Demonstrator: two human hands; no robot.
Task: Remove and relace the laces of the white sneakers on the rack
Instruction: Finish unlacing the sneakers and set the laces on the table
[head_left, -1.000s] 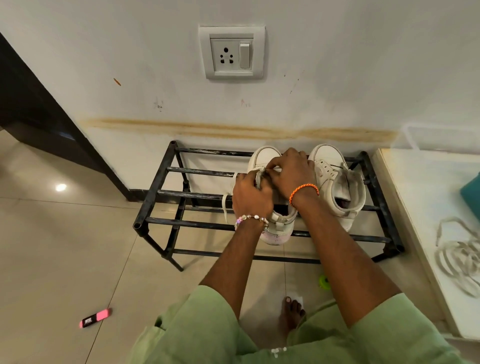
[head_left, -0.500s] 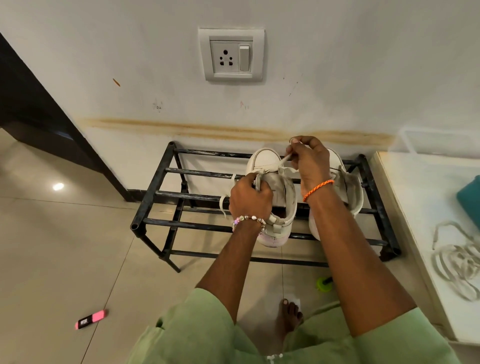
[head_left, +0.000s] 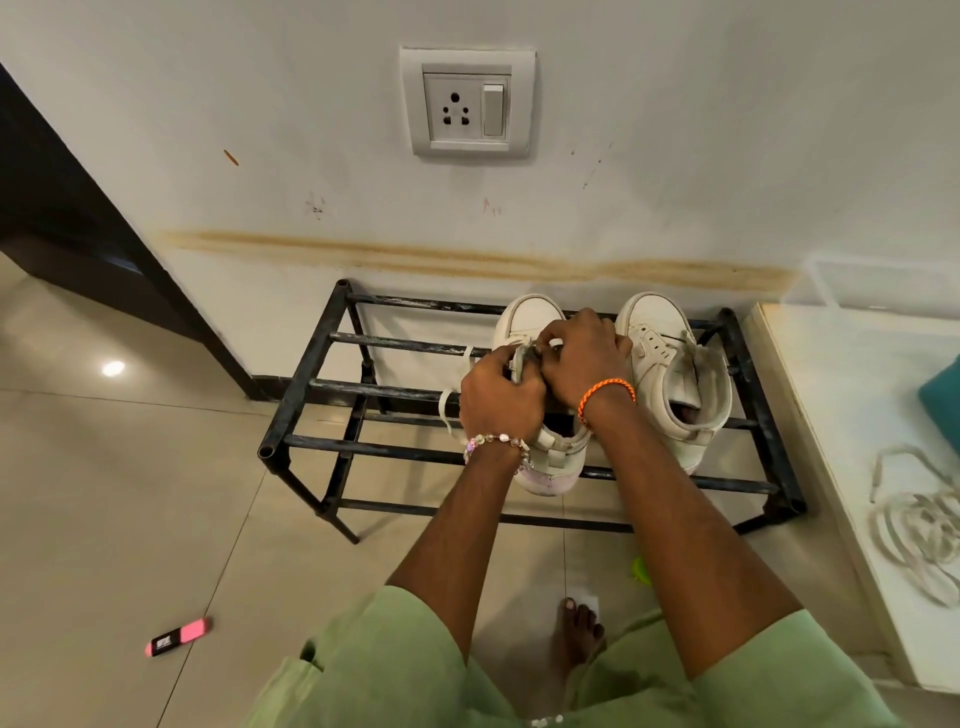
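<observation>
While both hands work over one shoe, the head view, the only one given, shows the following.

Rack: black metal shoe rack (head_left: 311, 395) of horizontal bars, standing on the tiled floor against the wall.
Left sneaker: white sneaker (head_left: 532, 317) on the top bars, toe toward the wall, heel hanging over the front bar; its middle is hidden under the hands.
Right sneaker: second white sneaker (head_left: 670, 374) just beside the first, toe to the wall, eyelets bare, tongue loose.
Left hand: left hand (head_left: 498, 395) curled over the near sneaker's eyelet area, fingers pinching its upper edge or the lace there; which of the two I cannot tell. A beaded bracelet sits on the wrist.
Right hand: right hand (head_left: 584, 358) curled, touching the left hand, fingertips pinching at the same spot on the shoe; whether they hold the lace cannot be told. An orange thread band circles the wrist.
Lace: white lace (head_left: 451, 402) running out from under the left hand, draped across the rack bars and hanging down.
Loose lace: another white lace (head_left: 914, 530) in a loose heap on the white surface (head_left: 831, 415) right of the rack, well apart from the shoes.
Floor: pink and black marker (head_left: 179, 636) lying far left.
Wall: socket plate (head_left: 467, 101) above the rack.
</observation>
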